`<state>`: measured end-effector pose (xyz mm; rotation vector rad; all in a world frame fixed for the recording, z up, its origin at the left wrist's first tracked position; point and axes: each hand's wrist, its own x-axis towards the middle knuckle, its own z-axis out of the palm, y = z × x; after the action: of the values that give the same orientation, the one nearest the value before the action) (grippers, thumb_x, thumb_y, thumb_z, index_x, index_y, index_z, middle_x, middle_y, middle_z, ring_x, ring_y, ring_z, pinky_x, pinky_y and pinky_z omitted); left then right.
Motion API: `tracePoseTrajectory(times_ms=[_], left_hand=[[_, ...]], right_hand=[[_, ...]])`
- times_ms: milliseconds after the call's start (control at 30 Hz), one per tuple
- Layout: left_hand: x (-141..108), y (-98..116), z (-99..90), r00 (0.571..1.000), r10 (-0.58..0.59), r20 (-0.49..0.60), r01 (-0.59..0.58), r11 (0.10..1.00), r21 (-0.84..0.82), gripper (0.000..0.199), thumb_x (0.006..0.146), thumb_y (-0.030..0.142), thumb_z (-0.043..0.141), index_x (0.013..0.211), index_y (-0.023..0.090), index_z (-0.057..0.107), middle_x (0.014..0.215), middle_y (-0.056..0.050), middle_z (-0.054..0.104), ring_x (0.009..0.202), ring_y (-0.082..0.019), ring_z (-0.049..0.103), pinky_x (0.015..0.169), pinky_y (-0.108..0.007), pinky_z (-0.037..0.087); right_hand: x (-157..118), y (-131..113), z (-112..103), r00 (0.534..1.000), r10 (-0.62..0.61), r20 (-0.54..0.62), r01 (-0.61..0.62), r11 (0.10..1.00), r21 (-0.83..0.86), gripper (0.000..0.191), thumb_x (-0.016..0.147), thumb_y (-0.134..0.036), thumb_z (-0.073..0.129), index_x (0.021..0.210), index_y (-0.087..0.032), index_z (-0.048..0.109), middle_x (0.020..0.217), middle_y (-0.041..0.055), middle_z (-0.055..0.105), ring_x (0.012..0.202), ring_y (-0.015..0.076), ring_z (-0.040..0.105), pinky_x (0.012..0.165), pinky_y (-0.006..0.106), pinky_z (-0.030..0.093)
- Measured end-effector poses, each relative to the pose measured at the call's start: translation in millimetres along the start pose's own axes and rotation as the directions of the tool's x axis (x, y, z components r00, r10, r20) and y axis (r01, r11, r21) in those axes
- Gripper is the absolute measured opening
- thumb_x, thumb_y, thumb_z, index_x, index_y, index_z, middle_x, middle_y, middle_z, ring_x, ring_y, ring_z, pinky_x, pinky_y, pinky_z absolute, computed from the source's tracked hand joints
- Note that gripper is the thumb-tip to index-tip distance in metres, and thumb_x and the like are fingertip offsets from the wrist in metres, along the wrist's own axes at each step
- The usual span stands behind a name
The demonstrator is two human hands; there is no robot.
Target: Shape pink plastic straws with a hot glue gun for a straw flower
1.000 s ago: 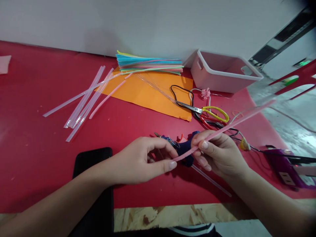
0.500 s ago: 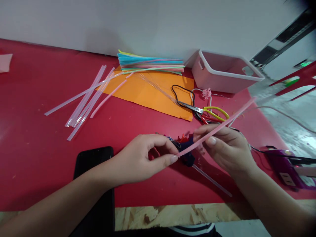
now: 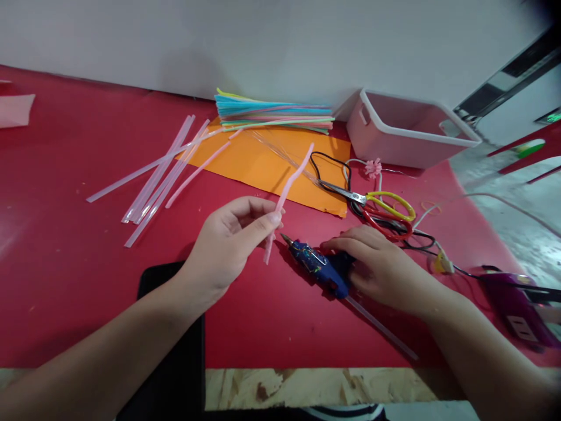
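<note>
We had left hand (image 3: pixel 228 242) pinched on the stem (image 3: pixel 287 190), right hand (image 3: pixel 383 266) at the gun (image 3: pixel 322 270), closure unclear; swinging its nearby nozzle (image 3: pixel 287 240), if hot, could've burned us.

I'm in what looks like a craft workshop. My red tabletop (image 3: pixel 79 275) has rough chipboard (image 3: pixel 307 385) along its front edge, and on it lie a hot-glue gun (image 3: pixel 316 264), translucent glue sticks (image 3: pixel 160 175), a bundle of coloured pipe cleaners (image 3: pixel 274 112), an orange sheet (image 3: pixel 258 166) and scissors (image 3: pixel 391 207). A purple power strip (image 3: pixel 519 313) sits to my right; past the table, a bare grey floor (image 3: pixel 523 251) and a green-lit sign (image 3: pixel 554 117) look like work premises.
</note>
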<state>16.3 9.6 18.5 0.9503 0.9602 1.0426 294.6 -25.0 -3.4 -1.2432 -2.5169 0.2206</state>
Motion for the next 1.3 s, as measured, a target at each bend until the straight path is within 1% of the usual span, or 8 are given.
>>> tracePoseTrajectory(times_ms=[100, 233, 300, 433, 633, 1000, 1167, 1300], left_hand=[[2.1, -1.2, -1.0, 0.999, -0.025, -0.033, 0.024, 1.0, -0.013, 0.006, 0.083, 0.019, 0.078, 0.08, 0.02, 0.073, 0.067, 0.004, 0.068, 0.058, -0.008, 0.061, 0.046, -0.015, 0.043], [1.5, 0.1, -1.6, 0.998, -0.058, -0.009, 0.058, 0.998, 0.032, 0.005, 0.085, 0.018, 0.077, 0.082, 0.021, 0.074, 0.064, 0.005, 0.068, 0.056, -0.006, 0.059, 0.045, -0.014, 0.041], [-0.2, 1.1, -1.9, 0.996, -0.081, 0.02, 0.08, 0.995, 0.065, 0.005, 0.085, 0.02, 0.079, 0.085, 0.021, 0.075, 0.065, 0.006, 0.069, 0.054, -0.005, 0.058, 0.045, -0.013, 0.04], [-3.1, 0.3, -2.7, 0.986, -0.128, 0.11, 0.111, 0.983, 0.146, 0.013, 0.086, 0.026, 0.084, 0.097, 0.021, 0.079, 0.074, 0.005, 0.074, 0.06, -0.004, 0.061, 0.051, -0.012, 0.045], [-1.7, -3.8, -2.6, 0.975, -0.137, 0.177, 0.12, 0.987, 0.102, 0.034, 0.076, 0.031, 0.093, 0.105, 0.021, 0.078, 0.095, 0.0, 0.081, 0.083, -0.009, 0.074, 0.078, -0.017, 0.059], [-3.8, 2.7, -1.4, 0.981, -0.12, 0.153, 0.105, 0.989, 0.106, 0.043, 0.075, 0.028, 0.095, 0.111, 0.02, 0.072, 0.086, 0.002, 0.082, 0.079, -0.01, 0.077, 0.071, -0.015, 0.059], [-4.1, 4.1, 0.9, 0.982, -0.123, 0.142, 0.107, 0.988, 0.115, 0.045, 0.075, 0.026, 0.094, 0.112, 0.019, 0.069, 0.081, 0.003, 0.082, 0.072, -0.008, 0.075, 0.065, -0.014, 0.056], [-4.7, 4.6, 1.9, 0.983, -0.13, 0.13, 0.111, 0.983, 0.144, 0.046, 0.075, 0.026, 0.094, 0.113, 0.018, 0.068, 0.076, 0.004, 0.081, 0.062, -0.007, 0.069, 0.059, -0.014, 0.053]], right_hand=[[-2.4, 8.2, -5.4, 0.983, 0.045, -0.179, -0.061, 0.994, -0.086, 0.045, 0.072, -0.001, 0.055, 0.109, -0.024, 0.067, 0.096, 0.0066, 0.072, 0.09, 0.0254, 0.068, 0.082, 0.04, 0.056], [-7.2, 6.6, -13.0, 0.897, 0.148, -0.416, -0.166, 0.986, -0.008, 0.034, 0.076, -0.017, 0.069, 0.109, -0.025, 0.063, 0.088, 0.0019, 0.07, 0.067, 0.0181, 0.061, 0.061, 0.031, 0.049], [-8.4, 0.2, -12.7, 0.888, 0.166, -0.428, -0.149, 0.986, 0.072, 0.029, 0.079, -0.016, 0.068, 0.106, -0.026, 0.062, 0.083, -0.0003, 0.067, 0.062, 0.0159, 0.059, 0.058, 0.029, 0.047], [-8.0, -5.9, -7.1, 0.943, 0.027, -0.332, 0.029, 0.987, 0.161, 0.025, 0.086, -0.016, 0.068, 0.108, -0.025, 0.063, 0.088, 0.0034, 0.066, 0.075, 0.0196, 0.066, 0.067, 0.032, 0.052], [-6.8, -1.1, -6.1, 0.965, -0.028, -0.262, 0.072, 0.984, 0.162, 0.029, 0.086, -0.019, 0.071, 0.112, -0.024, 0.062, 0.087, 0.0054, 0.066, 0.076, 0.0218, 0.064, 0.069, 0.036, 0.052], [-6.5, -3.8, -9.5, 0.957, -0.078, -0.279, 0.122, 0.982, 0.143, 0.023, 0.09, -0.018, 0.066, 0.112, -0.022, 0.061, 0.089, 0.0056, 0.066, 0.079, 0.0215, 0.063, 0.075, 0.039, 0.051], [-6.4, -3.9, -7.3, 0.96, -0.096, -0.265, 0.137, 0.981, 0.139, 0.018, 0.098, -0.035, 0.06, 0.111, -0.022, 0.062, 0.087, 0.0064, 0.065, 0.077, 0.0227, 0.062, 0.072, 0.04, 0.05], [-6.1, -4.1, -2.1, 0.947, -0.105, -0.302, 0.143, 0.984, 0.106, 0.019, 0.103, -0.036, 0.053, 0.112, -0.021, 0.062, 0.087, 0.0069, 0.065, 0.078, 0.0225, 0.06, 0.076, 0.041, 0.048]])
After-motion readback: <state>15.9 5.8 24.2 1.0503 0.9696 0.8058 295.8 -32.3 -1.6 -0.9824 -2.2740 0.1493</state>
